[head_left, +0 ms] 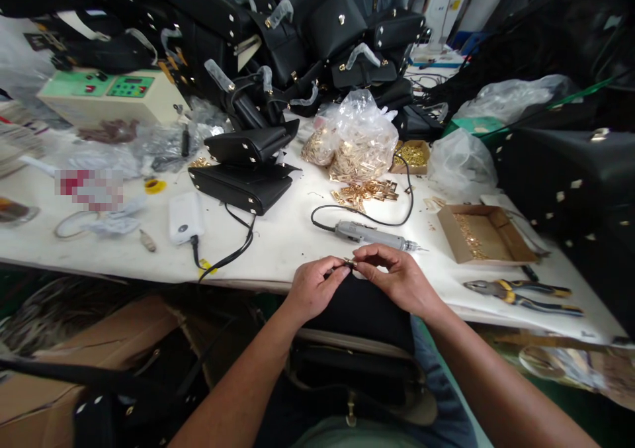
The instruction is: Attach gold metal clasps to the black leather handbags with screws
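"Both hands, left (317,286) and right (399,277): what have they got?"

"One small, gold-coloured metal fitting (350,262), pinched between thumb and fingers from either side; two grips probably keep so tiny a part steady."

"And beneath it?"

"That black, soft-sided bag (367,312), lying at six o'clock on the person's lap, its far end just under the fingertips. Resting there, it seems to leave the fingers free for the fitting."

"Which tools are near?"

"At one o'clock on the white tabletop (278,249), a grey, pen-shaped electric screwdriver (370,234), likely laid for a quick reach. Black-and-yellow-handled metal pliers (510,294) lie just past three."

"Farther out?"

"Loose gold-coloured metal frames (370,192) at twelve, with a bulging clear plastic bag (364,140) of gold-coloured pieces behind. Before three, a shallow brown cardboard box (503,239), whose low walls presumably stop its small gold-coloured bits (466,231) scattering."
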`<state>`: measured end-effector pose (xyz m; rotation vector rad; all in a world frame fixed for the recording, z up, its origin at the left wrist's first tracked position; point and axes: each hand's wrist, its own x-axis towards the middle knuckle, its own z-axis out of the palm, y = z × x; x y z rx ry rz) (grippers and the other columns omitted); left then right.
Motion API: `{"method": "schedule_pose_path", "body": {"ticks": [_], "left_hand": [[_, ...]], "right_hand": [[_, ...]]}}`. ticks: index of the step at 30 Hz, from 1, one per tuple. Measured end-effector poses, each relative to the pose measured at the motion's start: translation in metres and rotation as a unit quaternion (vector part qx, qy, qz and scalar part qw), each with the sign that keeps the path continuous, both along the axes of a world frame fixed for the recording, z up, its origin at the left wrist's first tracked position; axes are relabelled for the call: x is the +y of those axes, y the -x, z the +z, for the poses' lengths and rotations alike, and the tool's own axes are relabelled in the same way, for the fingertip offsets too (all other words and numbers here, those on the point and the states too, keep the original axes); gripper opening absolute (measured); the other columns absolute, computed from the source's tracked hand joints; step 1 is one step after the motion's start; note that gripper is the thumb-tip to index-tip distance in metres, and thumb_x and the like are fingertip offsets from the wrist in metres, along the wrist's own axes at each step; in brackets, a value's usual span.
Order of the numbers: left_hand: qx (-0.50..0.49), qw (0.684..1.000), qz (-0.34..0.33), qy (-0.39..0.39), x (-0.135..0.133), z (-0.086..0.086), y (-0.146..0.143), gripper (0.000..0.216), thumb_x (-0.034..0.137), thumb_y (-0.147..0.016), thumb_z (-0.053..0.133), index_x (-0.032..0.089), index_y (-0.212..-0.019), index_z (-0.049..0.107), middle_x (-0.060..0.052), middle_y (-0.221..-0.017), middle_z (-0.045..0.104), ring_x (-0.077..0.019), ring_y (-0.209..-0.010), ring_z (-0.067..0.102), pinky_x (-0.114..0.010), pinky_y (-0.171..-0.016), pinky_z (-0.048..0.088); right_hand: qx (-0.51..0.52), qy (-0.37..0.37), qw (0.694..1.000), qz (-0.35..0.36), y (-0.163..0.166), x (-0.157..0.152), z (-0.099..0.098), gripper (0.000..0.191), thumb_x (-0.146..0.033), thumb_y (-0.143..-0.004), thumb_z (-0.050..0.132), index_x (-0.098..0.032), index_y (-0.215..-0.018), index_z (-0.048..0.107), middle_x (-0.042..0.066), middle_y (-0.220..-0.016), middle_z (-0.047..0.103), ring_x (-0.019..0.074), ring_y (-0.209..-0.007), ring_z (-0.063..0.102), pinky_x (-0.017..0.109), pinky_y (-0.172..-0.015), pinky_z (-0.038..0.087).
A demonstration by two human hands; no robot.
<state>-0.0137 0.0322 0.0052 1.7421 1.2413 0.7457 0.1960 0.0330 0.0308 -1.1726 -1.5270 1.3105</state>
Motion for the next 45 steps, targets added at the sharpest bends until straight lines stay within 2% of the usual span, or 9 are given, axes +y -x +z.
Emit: {"method": "schedule_pose_path", "body": {"ticks": [7,10,14,19,25,29,35,39,45], "left_hand": [[-0.019,1.0,-0.014,0.017,0.0,0.001,0.002,0.02,0.036,-0.097,0.059,0.023,-0.1,0.073,-0.001,-0.101,0.077,-0.0179,-0.091,0.069,-0.027,-0.083,0.049],[-0.064,0.997,0.006,0.044,0.0,-0.001,0.001,0.02,0.033,-0.093,0.063,0.022,-0.108,0.07,-0.001,-0.1,0.077,-0.018,-0.09,0.071,-0.027,-0.083,0.05],[-0.084,0.993,0.022,0.074,0.001,-0.001,0.001,0.032,0.033,-0.091,0.065,0.02,-0.121,0.062,0.0,-0.087,0.076,-0.0169,-0.079,0.07,-0.026,-0.073,0.049],[-0.084,0.994,0.014,0.068,0.003,0.001,0.003,0.054,0.031,-0.093,0.063,0.02,-0.144,0.052,-0.001,-0.09,0.077,-0.0173,-0.083,0.069,-0.027,-0.078,0.049],[-0.088,0.994,0.009,0.068,0.002,0.001,0.002,0.044,0.03,-0.093,0.061,0.022,-0.137,0.061,-0.001,-0.089,0.076,-0.017,-0.079,0.068,-0.025,-0.072,0.049],[-0.082,0.995,0.018,0.062,0.002,0.0,0.001,0.041,0.032,-0.094,0.061,0.021,-0.133,0.063,-0.001,-0.088,0.076,-0.0164,-0.077,0.067,-0.025,-0.07,0.049],[-0.083,0.995,0.014,0.061,0.002,-0.005,0.002,0.036,0.035,-0.096,0.06,0.022,-0.129,0.065,-0.002,-0.094,0.077,-0.0173,-0.083,0.068,-0.026,-0.077,0.051],[-0.086,0.995,0.018,0.054,0.002,-0.007,0.001,0.034,0.037,-0.096,0.06,0.023,-0.126,0.066,-0.001,-0.088,0.075,-0.0167,-0.079,0.067,-0.027,-0.077,0.051],[-0.086,0.995,0.035,0.048,0.002,-0.003,0.0,0.028,0.039,-0.096,0.059,0.022,-0.117,0.068,0.0,-0.082,0.073,-0.0154,-0.074,0.066,-0.024,-0.067,0.047]], "right_hand": [[-0.078,0.02,0.997,0.011,-0.005,0.004,-0.001,0.04,-0.031,-0.088,0.068,-0.022,-0.127,0.068,0.004,-0.094,0.073,0.019,-0.082,0.065,0.034,-0.073,0.049],[-0.088,-0.012,0.996,0.009,-0.002,0.005,-0.001,0.039,-0.027,-0.088,0.066,-0.023,-0.126,0.07,0.004,-0.092,0.072,0.0187,-0.081,0.064,0.034,-0.074,0.049],[-0.085,-0.058,0.995,0.005,0.004,0.009,-0.003,0.033,-0.023,-0.088,0.064,-0.026,-0.119,0.074,0.004,-0.093,0.071,0.0201,-0.084,0.064,0.035,-0.078,0.05],[-0.046,-0.024,0.999,-0.001,0.009,0.013,-0.007,0.028,-0.021,-0.086,0.066,-0.024,-0.112,0.076,0.003,-0.089,0.072,0.0196,-0.08,0.066,0.034,-0.076,0.052],[-0.057,-0.015,0.998,0.016,0.011,0.013,-0.006,0.032,-0.018,-0.086,0.064,-0.025,-0.115,0.076,0.002,-0.093,0.076,0.0192,-0.082,0.068,0.031,-0.076,0.052],[-0.077,-0.041,0.996,0.007,0.012,0.01,-0.001,0.029,-0.018,-0.087,0.063,-0.024,-0.111,0.078,0.002,-0.097,0.078,0.0201,-0.087,0.071,0.032,-0.081,0.054],[-0.107,-0.08,0.991,0.013,0.013,0.005,0.009,0.031,-0.017,-0.09,0.061,-0.025,-0.115,0.077,0.002,-0.109,0.078,0.0205,-0.098,0.072,0.033,-0.09,0.054],[-0.103,-0.067,0.992,0.023,0.014,0.006,0.009,0.028,-0.022,-0.096,0.057,-0.027,-0.116,0.077,0.001,-0.103,0.078,0.0196,-0.091,0.072,0.032,-0.084,0.055],[-0.143,-0.117,0.982,-0.029,0.018,0.003,0.002,0.025,-0.023,-0.096,0.058,-0.026,-0.111,0.078,0.003,-0.105,0.079,0.0226,-0.094,0.073,0.035,-0.086,0.056]]}}
